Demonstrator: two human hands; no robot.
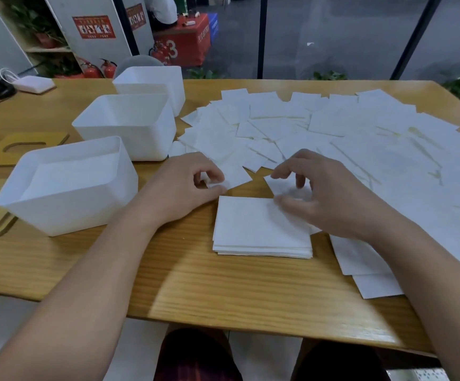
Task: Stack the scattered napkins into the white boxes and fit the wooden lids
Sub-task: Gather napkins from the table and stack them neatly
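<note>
At the table's (196, 284) centre, my left hand (187, 185) pinches a napkin (237, 177) at eleven o'clock of my small stack (262, 229), right hand (330, 199) loosely curled, apparently empty; boxes (66, 185) lidless, most napkins unsorted.

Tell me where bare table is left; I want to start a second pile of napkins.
Bare wood lies along the near table edge, between the napkin stack and the nearest box, in front of both. The right half is crowded with scattered napkins; boxes and wooden lids fill the left.
</note>
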